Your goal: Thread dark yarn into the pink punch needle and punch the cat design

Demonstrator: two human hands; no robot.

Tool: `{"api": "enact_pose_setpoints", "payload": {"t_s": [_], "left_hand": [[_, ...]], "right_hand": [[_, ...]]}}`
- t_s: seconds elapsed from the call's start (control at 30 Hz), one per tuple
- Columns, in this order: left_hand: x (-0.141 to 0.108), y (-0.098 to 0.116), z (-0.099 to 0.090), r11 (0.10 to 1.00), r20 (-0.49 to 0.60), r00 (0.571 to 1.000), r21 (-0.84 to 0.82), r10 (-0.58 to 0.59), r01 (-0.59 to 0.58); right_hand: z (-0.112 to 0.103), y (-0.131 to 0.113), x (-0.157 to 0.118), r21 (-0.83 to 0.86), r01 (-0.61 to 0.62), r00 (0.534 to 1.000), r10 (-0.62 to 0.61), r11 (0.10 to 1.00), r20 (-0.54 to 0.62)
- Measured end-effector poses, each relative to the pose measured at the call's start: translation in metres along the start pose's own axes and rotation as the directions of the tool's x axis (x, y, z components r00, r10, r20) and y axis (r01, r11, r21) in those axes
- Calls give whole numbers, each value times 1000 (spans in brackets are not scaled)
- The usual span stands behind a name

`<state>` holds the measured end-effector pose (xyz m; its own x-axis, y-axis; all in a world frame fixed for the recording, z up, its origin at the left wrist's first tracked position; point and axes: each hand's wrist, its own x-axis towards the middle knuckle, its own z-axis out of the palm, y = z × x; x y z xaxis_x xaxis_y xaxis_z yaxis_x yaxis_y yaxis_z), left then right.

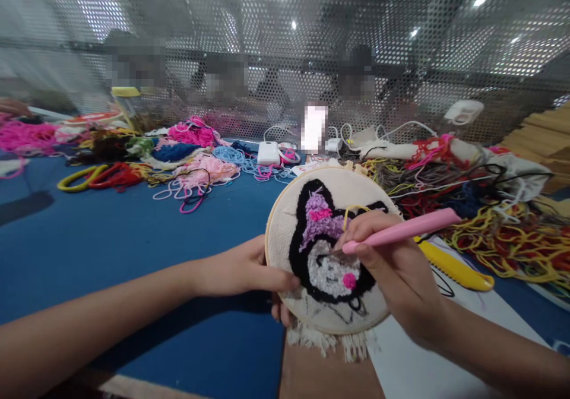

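My left hand [249,271] grips the lower left rim of a round embroidery hoop [276,233], thumb on the front and fingers behind it. Cream cloth is stretched in the hoop, its fringe hanging below. On the cloth is a looped-yarn character [330,256] in black, purple and white with pink patches. A pink-handled punch needle [407,228] is held in my right hand [401,268], pinched between thumb and fingers. Its metal tip meets the white part of the design. A yellow loop of yarn shows just above my right fingers.
Yarn heaps [200,170] lie along the back left, and a large tangle [485,227] lies at right. Beside my right wrist are a yellow tool [458,265] and white paper [463,339]. A perforated metal screen [276,43] stands behind the blue table [178,221].
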<state>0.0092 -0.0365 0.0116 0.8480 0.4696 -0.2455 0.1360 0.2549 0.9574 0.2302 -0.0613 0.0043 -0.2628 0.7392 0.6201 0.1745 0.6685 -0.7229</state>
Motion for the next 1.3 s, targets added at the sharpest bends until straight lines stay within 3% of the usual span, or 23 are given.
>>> {"api": "enact_pose_setpoints", "payload": {"t_s": [0.33, 0.5, 0.57, 0.7, 0.83, 0.9, 1.0, 1.1, 1.3], "left_hand": [[-1, 2, 2, 1000, 0, 1000, 22, 7, -7], [0, 1, 1, 1000, 6, 1000, 9, 12, -12], [0, 1, 1, 1000, 4, 1000, 5, 14, -14], [0, 0, 1, 1000, -4, 1000, 15, 6, -6], [0, -1, 0, 1000, -23, 1000, -9, -1, 1], [0, -1, 0, 1000, -16, 1000, -12, -5, 4], [0, 0, 0, 1000, -1, 1000, -7, -2, 2], [0, 0, 0, 1000, -8, 1000, -16, 4, -4], [-1, 0, 0, 1000, 1, 1000, -15, -3, 3]], "right_hand": [[7, 6, 1, -172, 74, 982, -42, 982, 182], [6, 3, 1, -117, -128, 989, 136, 985, 60], [4, 0, 2, -83, -176, 981, 182, 981, 61], [-4, -3, 7, -43, -117, 961, 124, 992, 247], [-14, -1, 15, -65, -102, 885, 121, 993, 449], [-16, -1, 17, -48, -98, 900, 109, 994, 422], [-15, -2, 16, -50, -132, 947, 140, 990, 289], [-14, -5, 13, -67, -169, 950, 180, 983, 257], [-15, -3, 10, -48, -67, 982, 74, 997, 174]]}}
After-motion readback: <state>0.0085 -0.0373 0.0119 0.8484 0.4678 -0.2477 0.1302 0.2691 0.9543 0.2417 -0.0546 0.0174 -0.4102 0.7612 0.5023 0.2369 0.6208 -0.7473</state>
